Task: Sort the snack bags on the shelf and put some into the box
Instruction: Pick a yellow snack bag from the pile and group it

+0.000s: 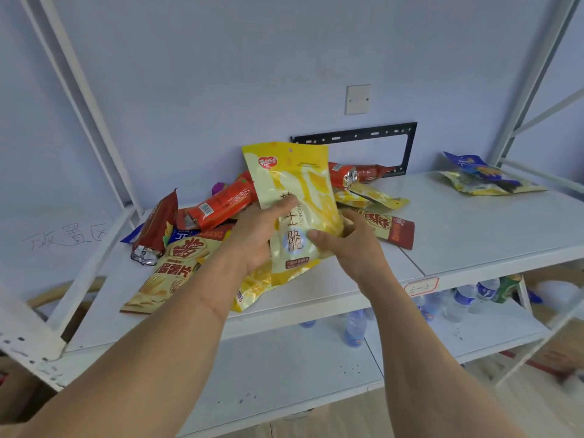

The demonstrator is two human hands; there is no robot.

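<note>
A yellow and cream snack bag [297, 184] stands upright above the heap on the white shelf [474, 229]. My left hand [257, 237] holds its left side with the thumb across the front. My right hand [350, 245] pinches its lower right edge. Beneath lies a pile of snack bags: an orange tube bag [221, 205], a dark red bag [155, 229], a cream chip bag [170, 273] and a red-edged bag [390, 229]. No box is in view.
Two bags, one blue [474, 165] and one yellow [493, 186], lie apart at the shelf's far right. Water bottles [455, 300] stand on the lower shelf. White uprights [91, 128] frame the left side, and a black bracket [407, 147] hangs on the wall behind.
</note>
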